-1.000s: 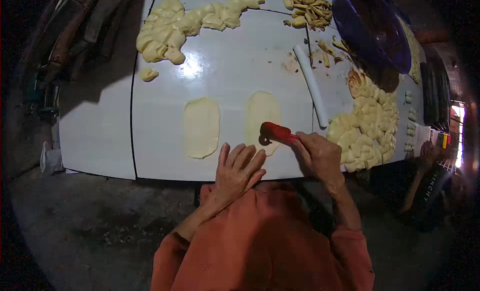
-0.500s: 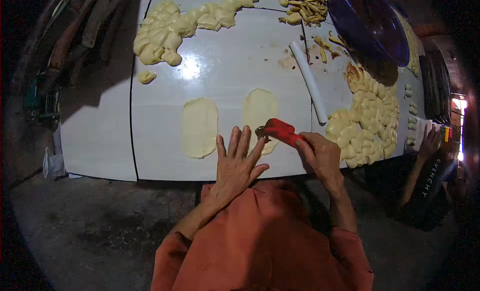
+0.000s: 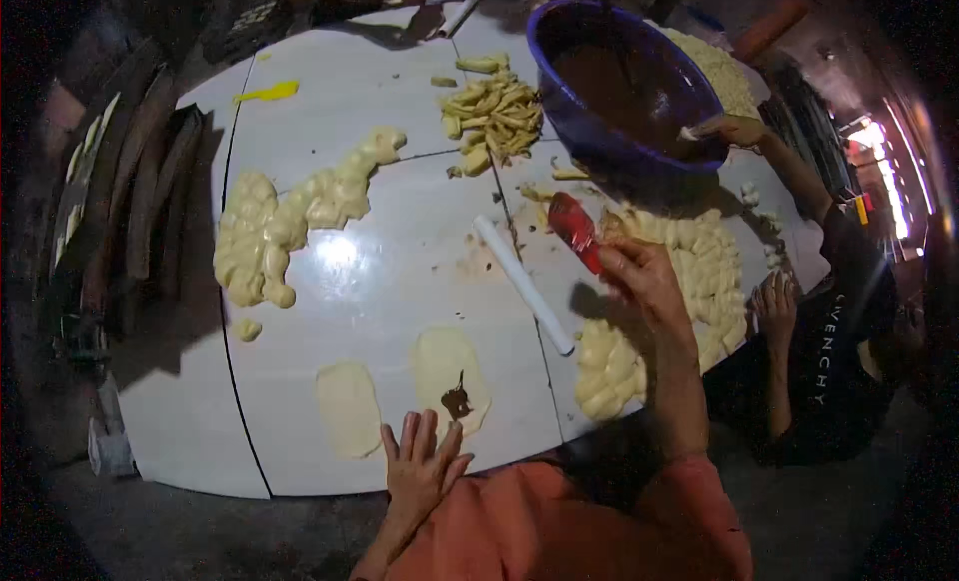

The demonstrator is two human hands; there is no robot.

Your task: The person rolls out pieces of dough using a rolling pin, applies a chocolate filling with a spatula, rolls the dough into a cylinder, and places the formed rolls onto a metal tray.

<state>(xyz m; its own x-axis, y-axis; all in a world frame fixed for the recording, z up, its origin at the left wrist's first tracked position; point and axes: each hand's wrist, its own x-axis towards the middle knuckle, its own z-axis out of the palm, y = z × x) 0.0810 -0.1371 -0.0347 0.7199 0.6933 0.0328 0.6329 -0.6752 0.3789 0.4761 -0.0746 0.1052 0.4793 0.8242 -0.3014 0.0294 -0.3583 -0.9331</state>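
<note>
My left hand (image 3: 422,469) lies open at the table's near edge, its fingers spread beside two flat oval dough sheets. The left sheet (image 3: 350,411) is plain. On the right sheet (image 3: 435,353) sits a small smear of dark brown paste (image 3: 457,399). Raised over the right side of the table, my right hand (image 3: 647,281) is closed around the handle of a red spatula (image 3: 574,226), its blade pointing up and away. A white rolling pin (image 3: 524,286) lies between the dough sheets and a mass of pale dough pieces (image 3: 704,271) at the right.
A purple basin (image 3: 544,66) with brown contents stands at the far right; a co-worker's hand (image 3: 734,131) reaches its rim. Nearby lies a pile of yellowish strips (image 3: 489,116). More dough pieces (image 3: 250,231) and a yellow tool (image 3: 268,91) lie at the left.
My right hand has lifted the red spatula off the right dough sheet and moved it away toward the basin. Brown paste now shows on that sheet. The view has shifted, showing more of the far table.
</note>
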